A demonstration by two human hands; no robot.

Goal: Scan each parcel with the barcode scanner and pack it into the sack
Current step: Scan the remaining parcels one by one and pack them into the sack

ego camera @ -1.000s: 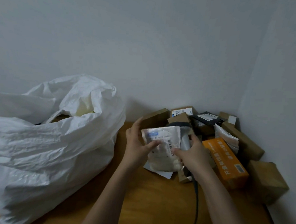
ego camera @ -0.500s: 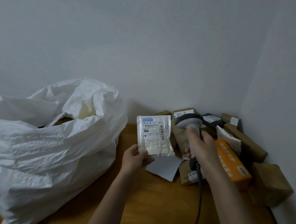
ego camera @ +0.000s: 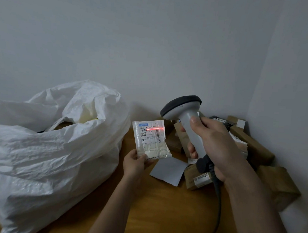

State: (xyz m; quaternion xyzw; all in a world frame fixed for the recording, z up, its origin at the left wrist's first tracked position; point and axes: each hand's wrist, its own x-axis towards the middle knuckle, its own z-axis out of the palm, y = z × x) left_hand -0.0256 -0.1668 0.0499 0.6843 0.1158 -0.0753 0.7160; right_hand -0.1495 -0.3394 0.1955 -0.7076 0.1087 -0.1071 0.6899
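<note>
Dim light; plain pale walls (ego camera: pixel 154 44) meet behind a wooden table (ego camera: pixel 162 207).

one sack (ego camera: pixel 54 146), one scanner (ego camera: pixel 187 122), two hands (ego camera: pixel 135 163)

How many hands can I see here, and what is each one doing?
2. The left hand, low in the middle, pinches a white parcel by its bottom corner. The right hand, further right, grips a grey scanner whose red line crosses the parcel's label.

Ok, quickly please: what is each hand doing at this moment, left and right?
Left hand: pinches the white parcel by its lower corner, label up.
Right hand: fingers curled round the barcode scanner handle.
</note>
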